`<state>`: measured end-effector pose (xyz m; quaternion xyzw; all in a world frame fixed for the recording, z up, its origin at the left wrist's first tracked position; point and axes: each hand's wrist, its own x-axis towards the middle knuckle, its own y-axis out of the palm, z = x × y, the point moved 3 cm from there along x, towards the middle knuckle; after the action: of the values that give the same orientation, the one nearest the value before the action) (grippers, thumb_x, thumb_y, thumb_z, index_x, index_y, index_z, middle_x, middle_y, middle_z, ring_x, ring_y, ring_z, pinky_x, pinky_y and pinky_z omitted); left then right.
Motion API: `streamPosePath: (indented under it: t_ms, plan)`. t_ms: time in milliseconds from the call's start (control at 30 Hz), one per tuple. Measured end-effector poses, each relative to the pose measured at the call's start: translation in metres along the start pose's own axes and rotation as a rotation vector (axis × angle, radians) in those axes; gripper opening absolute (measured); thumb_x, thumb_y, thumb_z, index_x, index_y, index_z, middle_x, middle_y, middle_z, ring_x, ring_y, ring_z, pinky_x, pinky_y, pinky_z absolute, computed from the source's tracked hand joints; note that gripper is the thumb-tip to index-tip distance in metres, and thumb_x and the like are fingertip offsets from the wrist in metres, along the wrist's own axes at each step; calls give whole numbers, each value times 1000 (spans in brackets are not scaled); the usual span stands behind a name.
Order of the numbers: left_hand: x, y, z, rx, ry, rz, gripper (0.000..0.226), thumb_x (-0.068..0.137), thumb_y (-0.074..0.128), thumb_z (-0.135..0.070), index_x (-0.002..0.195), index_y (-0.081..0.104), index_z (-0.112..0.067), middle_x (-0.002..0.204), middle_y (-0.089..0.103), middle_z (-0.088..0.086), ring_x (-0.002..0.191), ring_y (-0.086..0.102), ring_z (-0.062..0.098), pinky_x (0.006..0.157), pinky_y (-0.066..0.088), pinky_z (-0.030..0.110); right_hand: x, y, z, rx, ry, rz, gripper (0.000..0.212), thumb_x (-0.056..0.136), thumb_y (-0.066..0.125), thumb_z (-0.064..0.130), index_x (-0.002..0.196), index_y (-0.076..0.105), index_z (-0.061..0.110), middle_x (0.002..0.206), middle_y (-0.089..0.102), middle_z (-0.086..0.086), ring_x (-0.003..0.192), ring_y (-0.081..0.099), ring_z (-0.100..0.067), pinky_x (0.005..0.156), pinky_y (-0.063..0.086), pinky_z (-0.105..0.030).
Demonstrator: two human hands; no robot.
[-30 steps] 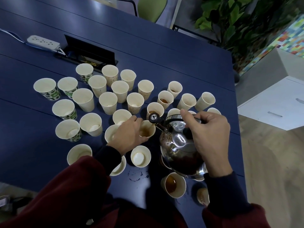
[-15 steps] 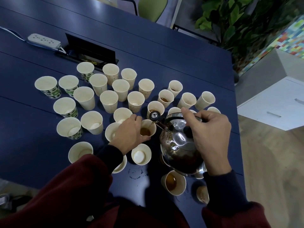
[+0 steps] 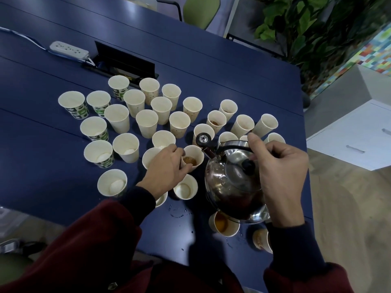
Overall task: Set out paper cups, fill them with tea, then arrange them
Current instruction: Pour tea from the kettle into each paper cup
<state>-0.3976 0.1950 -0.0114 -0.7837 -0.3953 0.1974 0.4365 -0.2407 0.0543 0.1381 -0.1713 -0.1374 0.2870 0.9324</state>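
desk [image 3: 42, 166]: blue, wet spots [image 3: 177, 213] between hands | kettle [image 3: 228, 182]: tilted, handle clasped by right hand [image 3: 279, 166] | cup [image 3: 193, 155]: part-full at spout, left hand [image 3: 167, 168] curled round it | risk, judged: overtilt floods light cup, scalds left hand

Paper cups [image 3: 146, 125] packed tight across table [image 3: 38, 166] middle; gaps between narrow. Kettle [image 3: 232, 187], held by right hand [image 3: 281, 176], blocks near-right side. Left hand [image 3: 167, 168] grips cup at spout [image 3: 192, 157], wedged among near cups. Open tabletop left of cluster and along far side, past power strip [image 3: 68, 47] and open cable box [image 3: 124, 60]. Two tea cups [image 3: 224, 225] crowd near edge below kettle.
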Motion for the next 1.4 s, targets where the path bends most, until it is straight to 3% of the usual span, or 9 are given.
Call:
streamPosePath:
  t_ms: [100, 167, 267, 333, 433, 633, 767, 933, 1400]
  plan:
    - [-18, 1, 2, 46, 16, 23, 62, 80, 53, -69, 100, 69, -13, 96, 62, 3, 92, 60, 25, 78, 46, 34, -7, -4, 1, -16, -30, 25, 58, 85, 76, 44, 52, 53, 2, 60, 56, -27, 58, 47, -40, 62, 47, -46]
    - [-31, 3, 1, 126, 0, 68, 77, 70, 39, -80, 106, 69, -18, 101, 63, 1, 97, 58, 24, 81, 46, 40, -11, -7, 1, -33, -33, 51, 56, 86, 76, 42, 50, 53, 4, 55, 56, -19, 57, 47, -37, 59, 45, -42]
    - [-46, 7, -2, 250, 0, 103, 87, 63, 41, -86, 115, 66, -21, 109, 62, 0, 102, 56, 25, 79, 36, 39, -17, -15, 2, -40, -19, 71, 47, 86, 77, 39, 47, 59, 21, 44, 50, 9, 46, 40, -7, 51, 36, -22]
    - [-53, 12, -6, 359, -1, 153, 85, 66, 55, -85, 123, 60, -21, 118, 59, 0, 110, 52, 25, 84, 35, 40, -23, -19, 0, -41, -13, 92, 44, 85, 77, 39, 47, 61, 27, 44, 51, 11, 46, 42, -4, 50, 35, -17]
    - [-59, 23, -13, 492, -34, 201, 81, 77, 61, -75, 134, 49, -19, 131, 52, 3, 124, 45, 25, 94, 34, 40, -29, -25, -5, -43, -14, 107, 44, 84, 77, 41, 51, 61, 16, 49, 55, 0, 50, 43, -5, 56, 38, -26]
    - [-67, 35, -25, 499, -128, 122, 68, 83, 56, -71, 122, 51, -17, 125, 56, 4, 118, 49, 26, 92, 35, 41, -35, -35, -12, -118, -30, 148, 51, 85, 78, 39, 43, 54, 25, 43, 50, 20, 50, 48, -5, 60, 35, -23]
    - [-71, 43, -28, 478, -151, 84, 69, 80, 56, -75, 117, 53, -16, 120, 58, 3, 114, 50, 26, 91, 37, 40, -36, -38, -19, -144, -52, 167, 45, 87, 77, 39, 49, 60, 20, 45, 53, 18, 51, 49, -5, 58, 35, -21]
    - [-77, 46, -31, 452, -173, 49, 70, 80, 55, -76, 116, 54, -16, 116, 59, 4, 111, 51, 25, 89, 37, 40, -37, -40, -23, -171, -63, 180, 44, 86, 76, 42, 48, 60, 25, 46, 54, 16, 51, 50, -5, 56, 34, -18]
    - [-80, 46, -31, 442, -200, 22, 68, 81, 54, -76, 115, 56, -17, 114, 60, 2, 108, 52, 23, 86, 37, 38, -36, -37, -18, -210, -76, 161, 44, 85, 75, 44, 54, 66, 14, 52, 62, 6, 53, 55, -15, 59, 42, -29]
